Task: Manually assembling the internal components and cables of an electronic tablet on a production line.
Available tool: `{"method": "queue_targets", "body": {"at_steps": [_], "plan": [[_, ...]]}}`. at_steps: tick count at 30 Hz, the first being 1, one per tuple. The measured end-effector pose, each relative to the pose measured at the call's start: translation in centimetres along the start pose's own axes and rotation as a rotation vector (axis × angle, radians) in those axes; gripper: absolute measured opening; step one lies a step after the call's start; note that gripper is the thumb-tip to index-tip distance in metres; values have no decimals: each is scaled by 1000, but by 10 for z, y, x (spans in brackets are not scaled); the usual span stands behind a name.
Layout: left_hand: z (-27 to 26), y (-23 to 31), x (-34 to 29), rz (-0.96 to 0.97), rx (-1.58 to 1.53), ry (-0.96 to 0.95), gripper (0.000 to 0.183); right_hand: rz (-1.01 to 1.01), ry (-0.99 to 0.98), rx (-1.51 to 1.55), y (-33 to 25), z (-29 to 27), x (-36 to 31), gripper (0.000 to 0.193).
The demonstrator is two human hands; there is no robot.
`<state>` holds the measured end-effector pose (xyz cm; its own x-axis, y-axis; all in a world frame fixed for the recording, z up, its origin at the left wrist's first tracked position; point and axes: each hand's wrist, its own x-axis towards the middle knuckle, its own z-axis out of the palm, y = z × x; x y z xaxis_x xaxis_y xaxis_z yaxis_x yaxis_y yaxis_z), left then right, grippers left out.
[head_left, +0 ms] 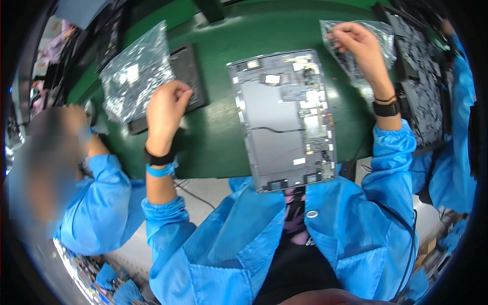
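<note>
An opened grey device chassis point(272, 147), like a tablet or laptop half, lies in front of me with its circuit board and small parts showing. My left hand point(165, 112) is closed, thumb against fingers, beside a dark foam-like tray point(196, 76) and a clear plastic bag point(137, 71) lying on it. Over another clear bag point(385, 43) at the far right, my right hand point(362, 50) is closed with thumb and fingers pinched together. Whatever either pinch may hold is too small or hidden to make out. Neither hand touches the chassis.
Green table point(218, 137) lies under everything. Black trays with many small dark parts point(419, 71) line the right side. Co-workers in blue sleeves point(104, 208) sit close at left and right. A cable point(195, 197) hangs below the table edge.
</note>
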<state>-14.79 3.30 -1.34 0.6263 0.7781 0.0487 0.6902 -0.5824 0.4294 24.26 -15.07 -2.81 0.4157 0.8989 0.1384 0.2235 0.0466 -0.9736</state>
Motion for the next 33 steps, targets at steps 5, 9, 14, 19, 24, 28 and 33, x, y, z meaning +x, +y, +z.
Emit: {"method": "queue_targets", "body": {"at_steps": [5,9,14,19,24,28,33], "plan": [[-4,5,1,6,-58,70,11,149,-53,428,-12,13,-16,23],[-5,14,1,-38,-168,173,11,167,-53,433,-18,18,-19,23],[-4,25,6,42,-365,225,10,159,-75,359,-15,16,-18,24],[1,71,20,154,-819,-121,7,86,-66,78,-18,32,-18,19],[37,118,46,228,-917,-247,10,-173,-34,-488,-15,38,-15,10],[54,120,49,156,-823,-303,10,-50,-85,-470,-11,42,-14,11],[63,118,44,103,-802,-284,10,132,-84,-308,-15,45,-14,22]]}}
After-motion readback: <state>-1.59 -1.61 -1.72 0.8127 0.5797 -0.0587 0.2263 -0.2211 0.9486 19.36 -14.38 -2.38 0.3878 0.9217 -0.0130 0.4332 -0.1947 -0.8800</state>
